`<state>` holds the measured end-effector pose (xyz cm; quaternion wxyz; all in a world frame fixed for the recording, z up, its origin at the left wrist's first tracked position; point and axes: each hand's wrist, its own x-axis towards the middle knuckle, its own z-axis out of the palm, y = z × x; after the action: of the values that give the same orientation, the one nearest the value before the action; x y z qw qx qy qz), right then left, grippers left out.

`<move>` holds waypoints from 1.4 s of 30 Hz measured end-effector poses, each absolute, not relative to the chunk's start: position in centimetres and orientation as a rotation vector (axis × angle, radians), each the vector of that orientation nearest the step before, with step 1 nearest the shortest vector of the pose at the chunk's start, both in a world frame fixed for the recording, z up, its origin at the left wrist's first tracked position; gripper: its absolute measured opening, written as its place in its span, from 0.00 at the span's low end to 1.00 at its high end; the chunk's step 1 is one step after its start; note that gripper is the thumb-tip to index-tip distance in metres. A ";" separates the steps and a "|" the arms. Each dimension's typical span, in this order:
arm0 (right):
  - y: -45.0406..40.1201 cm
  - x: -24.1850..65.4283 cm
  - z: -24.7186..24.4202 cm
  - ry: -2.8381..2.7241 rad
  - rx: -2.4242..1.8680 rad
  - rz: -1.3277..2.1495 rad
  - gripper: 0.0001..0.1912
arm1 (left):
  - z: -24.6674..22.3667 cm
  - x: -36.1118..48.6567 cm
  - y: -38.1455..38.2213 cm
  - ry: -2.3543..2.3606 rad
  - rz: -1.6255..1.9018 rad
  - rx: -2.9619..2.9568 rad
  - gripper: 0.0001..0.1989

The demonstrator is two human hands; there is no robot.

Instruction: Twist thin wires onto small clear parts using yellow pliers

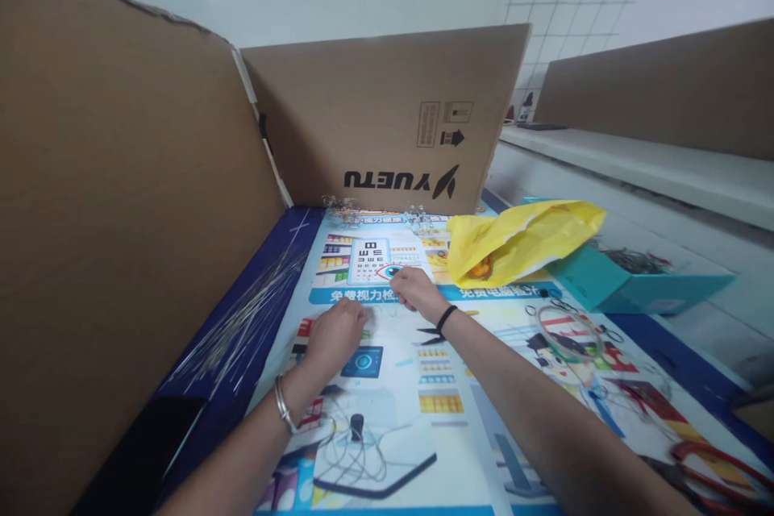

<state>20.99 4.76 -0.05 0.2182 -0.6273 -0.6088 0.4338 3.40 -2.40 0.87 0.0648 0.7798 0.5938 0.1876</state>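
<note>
"Wire [356, 459] is lying in messy loops on the tabletop [453, 459], and a little black thing [357, 426] is sitting with it."

"What is the left hand [337, 330] doing?"

"It is wearing a silver bracelet [283, 406] at the wrist and sitting just past the wire. Its fingers are resting curled up."

"And the right hand [418, 292]?"

"A black tool [430, 334] is peeking out beside its wrist. Its fingers are resting curled up too, a bit farther off. I can't tell if either hand is pinching something thin."

"What else are you seeing?"

"Thin shiny sticks [235, 330] are lying off to the left, and a wire ring [569, 358] is resting on the right. Past that, a yellow bag [526, 238] is lying by a blue-green box [605, 282]. At the back, tiny wire things [417, 218] are sitting by a big cardboard wall [339, 113]."
</note>
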 end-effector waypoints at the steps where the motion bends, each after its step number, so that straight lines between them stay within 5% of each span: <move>1: 4.8 21.0 -0.1 -1.699 -1.747 1.167 0.17 | 0.9 3.2 -2.4 1.771 0.567 2.358 0.06; 6: 4.8 20.6 0.0 -1.820 -1.773 0.921 0.16 | 1.2 1.9 -2.2 1.614 0.620 2.332 0.05; 11: 3.3 19.8 0.9 -1.964 -1.694 0.709 0.04 | 1.0 1.2 -1.8 1.545 0.780 2.225 0.06; 14: 2.6 19.3 1.4 -1.983 -1.586 0.652 0.10 | 0.8 1.2 -1.8 1.542 0.863 2.158 0.06; 18: 2.1 18.7 1.9 -2.032 -1.374 0.753 0.19 | 0.8 1.2 -2.0 1.525 0.968 2.055 0.05; 33: 1.3 17.7 2.3 -1.691 -1.211 1.073 0.08 | 2.5 2.2 -2.4 0.975 1.105 1.232 0.15; 42: -4.8 20.3 4.1 -1.415 -1.126 1.429 0.17 | 3.6 3.3 -4.1 0.711 0.926 1.036 0.10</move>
<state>20.35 -4.80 4.11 0.4064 -0.4463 -0.5610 0.5665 3.29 -4.09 3.57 0.7106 0.4672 0.3204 0.4172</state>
